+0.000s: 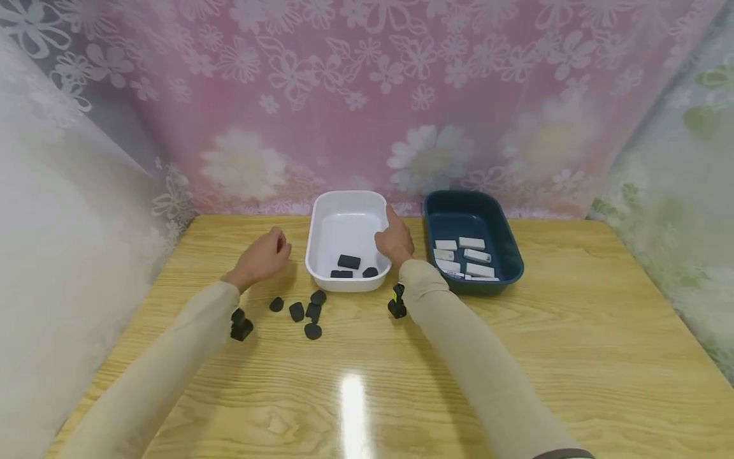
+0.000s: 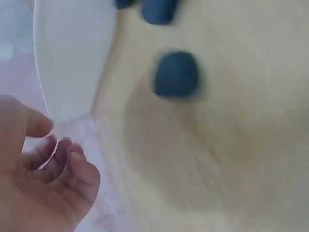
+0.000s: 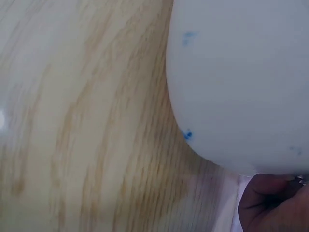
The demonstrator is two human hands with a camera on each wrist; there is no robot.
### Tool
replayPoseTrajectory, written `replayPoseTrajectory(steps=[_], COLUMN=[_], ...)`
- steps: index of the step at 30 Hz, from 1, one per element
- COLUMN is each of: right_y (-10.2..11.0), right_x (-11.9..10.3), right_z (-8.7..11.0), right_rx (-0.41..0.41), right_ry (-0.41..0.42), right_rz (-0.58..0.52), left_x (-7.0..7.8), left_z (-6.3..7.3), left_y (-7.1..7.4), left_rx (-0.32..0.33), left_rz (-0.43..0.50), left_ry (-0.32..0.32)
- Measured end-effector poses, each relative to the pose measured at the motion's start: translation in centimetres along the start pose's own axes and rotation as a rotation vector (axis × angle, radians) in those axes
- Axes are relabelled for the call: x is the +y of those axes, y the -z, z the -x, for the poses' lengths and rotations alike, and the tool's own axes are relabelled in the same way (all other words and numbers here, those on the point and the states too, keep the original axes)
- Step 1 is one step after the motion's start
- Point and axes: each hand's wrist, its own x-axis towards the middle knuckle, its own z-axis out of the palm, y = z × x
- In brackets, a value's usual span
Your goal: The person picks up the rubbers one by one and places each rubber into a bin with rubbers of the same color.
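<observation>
A white plastic basin (image 1: 351,223) stands near the back of the table, and my right hand (image 1: 395,241) grips its right rim. Inside, toward its near end, lie a black rectangular block (image 1: 348,261), another black block (image 1: 341,274) and a rounded black piece (image 1: 369,272). My left hand (image 1: 260,258) hovers left of the basin, fingers loosely bent, with nothing held in the left wrist view. Below it several small black pieces (image 1: 296,311) lie on the table. The right wrist view shows the basin's outer wall (image 3: 241,87) and part of my right hand (image 3: 275,203).
A dark blue basin (image 1: 473,207) stands to the right of the white one, holding several small white boxes (image 1: 478,256). The wooden table (image 1: 585,331) meets a pink flowered cloth (image 1: 344,127) at the back. Pale flowered cloth hangs at both sides.
</observation>
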Motion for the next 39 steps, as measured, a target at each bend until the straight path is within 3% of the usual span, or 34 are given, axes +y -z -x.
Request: replayPoseTrajectory(steps=[3,7,10,14,25,39], right_y=[0.0,0.2,0.3,0.4,0.2,0.1], right_x=[-0.3,-0.6,-0.7,-0.8,-0.1,0.0], right_z=[-0.1,-0.1,-0.2,-0.3,0.0,0.2], right_rx=[0.007,0.008,-0.007,-0.008,0.002,0.003], right_ry=[0.019,0.030,0.028,0.035,0.025,0.028], right_rz=[0.002,0.003,-0.009,-0.010,0.001,0.012], left_x=[-1.2,-1.7,-1.3,-0.8,-0.3,1.0], left_z=[2.2,4.9,6.8,8.4,9.6,9.6], left_y=[0.8,1.1,0.7,-0.2,-2.6,-2.4], left_rx=[-0.027,-0.087,-0.105,-0.077,0.023,0.012], left_rz=[-0.035,-0.050,-0.112,-0.232,-0.270,-0.301], left_ry=[-0.056,-0.108,-0.113,-0.093,-0.092,-0.014])
